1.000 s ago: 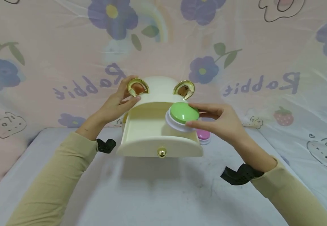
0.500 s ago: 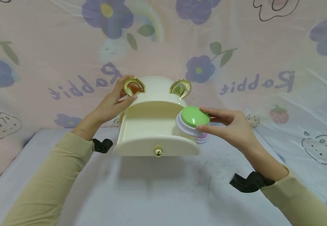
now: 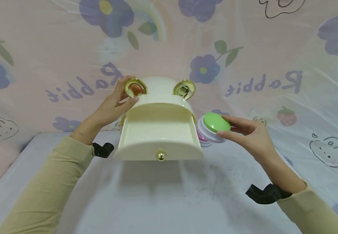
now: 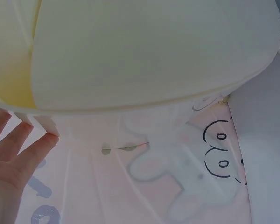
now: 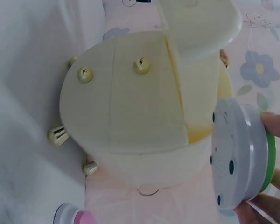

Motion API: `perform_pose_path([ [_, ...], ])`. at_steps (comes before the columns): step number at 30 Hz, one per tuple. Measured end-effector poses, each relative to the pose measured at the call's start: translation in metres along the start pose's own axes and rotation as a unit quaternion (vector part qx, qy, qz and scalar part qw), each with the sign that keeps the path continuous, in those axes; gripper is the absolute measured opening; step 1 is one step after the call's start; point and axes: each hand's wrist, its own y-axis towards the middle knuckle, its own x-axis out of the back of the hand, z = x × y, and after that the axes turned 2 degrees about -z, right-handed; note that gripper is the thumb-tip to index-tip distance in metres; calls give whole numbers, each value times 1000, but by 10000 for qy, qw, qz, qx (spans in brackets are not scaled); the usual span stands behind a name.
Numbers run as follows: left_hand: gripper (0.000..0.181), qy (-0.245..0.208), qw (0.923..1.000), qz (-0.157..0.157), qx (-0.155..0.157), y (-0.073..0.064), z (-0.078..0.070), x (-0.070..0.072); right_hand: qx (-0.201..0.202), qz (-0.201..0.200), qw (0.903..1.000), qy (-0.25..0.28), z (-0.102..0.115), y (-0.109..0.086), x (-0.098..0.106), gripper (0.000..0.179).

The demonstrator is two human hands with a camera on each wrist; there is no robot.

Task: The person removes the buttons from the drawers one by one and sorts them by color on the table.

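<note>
A cream rounded storage box (image 3: 160, 89) with gold-rimmed ears has its top drawer (image 3: 139, 150) pulled out, gold knob at the front. My left hand (image 3: 110, 107) grips the left ear (image 3: 135, 88), thumb in front and fingers behind. To the right of the drawer, my right hand (image 3: 252, 136) pinches a round push button (image 3: 216, 123) with a green dome and white base. In the right wrist view, the white underside of this button (image 5: 231, 154) shows small dark feet. A pink push button (image 5: 85, 218) stands beside the box, partly covered in the head view.
The white table (image 3: 157, 201) extends in front of the box. Behind it hangs a printed cloth (image 3: 169, 55) with flowers and rabbits. Two lower knobs (image 5: 141, 66) and gold feet (image 5: 59, 136) of the box show in the right wrist view.
My right hand has carried the green push button rightward and slightly down, from over the drawer to beside it. The left hand keeps its hold on the ear; the view has shifted slightly.
</note>
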Motion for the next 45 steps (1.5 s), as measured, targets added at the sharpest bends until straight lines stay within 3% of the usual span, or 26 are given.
perform_pose_path([
  [8, 61, 1, 10000, -32, 43, -2, 1, 2, 239, -182, 9991, -283, -24, -1, 1, 52],
  [17, 62, 27, 10000, -28, 44, -5, 0, 2, -95, -273, 9973, -680, -54, -3, -5, 57],
  [34, 62, 7, 10000, -19, 22, -6, -2, 2, -460, 23, 9905, -1296, -81, -10, -12, 63],
  [45, 64, -20, 10000, -48, -28, -6, -3, 1, -464, 108, 9880, -1472, -93, -12, -17, 63],
])
